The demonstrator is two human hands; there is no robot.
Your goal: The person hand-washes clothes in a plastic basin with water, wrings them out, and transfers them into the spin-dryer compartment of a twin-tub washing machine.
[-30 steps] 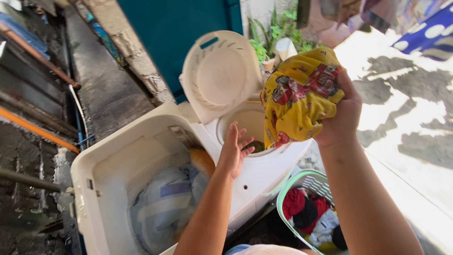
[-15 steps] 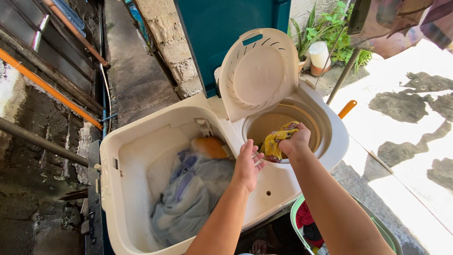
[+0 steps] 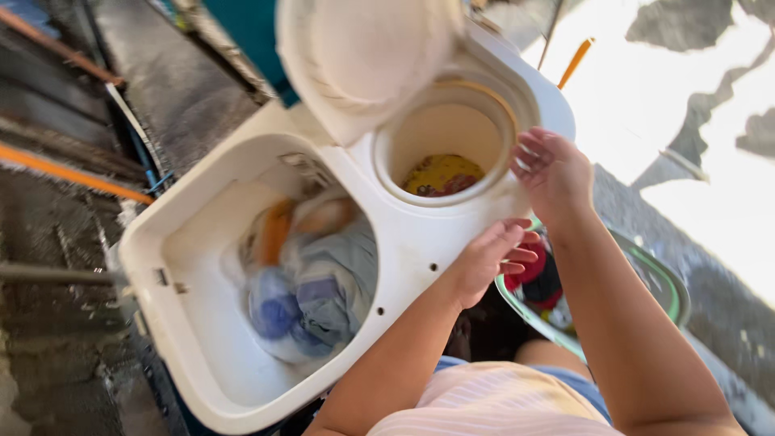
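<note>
A white twin-tub washing machine (image 3: 420, 242) fills the middle of the head view. Its round spin tub holds a yellow patterned cloth (image 3: 442, 173) at the bottom, under a raised white lid (image 3: 363, 56). The larger wash tub holds bluish and orange laundry (image 3: 311, 274). My right hand (image 3: 553, 169) hovers open over the spin tub's right rim, holding nothing. My left hand (image 3: 488, 254) is open at the machine's front edge, fingers spread toward a green laundry basket (image 3: 670, 282) of red, black and white clothes.
A teal panel (image 3: 250, 32) stands behind the machine. Orange and grey pipes (image 3: 73, 173) run along the dark wall at left. An orange handle (image 3: 575, 60) sticks up behind the spin tub. Sunlit concrete ground lies at right.
My right hand has let go of the yellow cloth, which now lies inside the spin tub, and has drawn back over the rim. My left hand has shifted right toward the basket.
</note>
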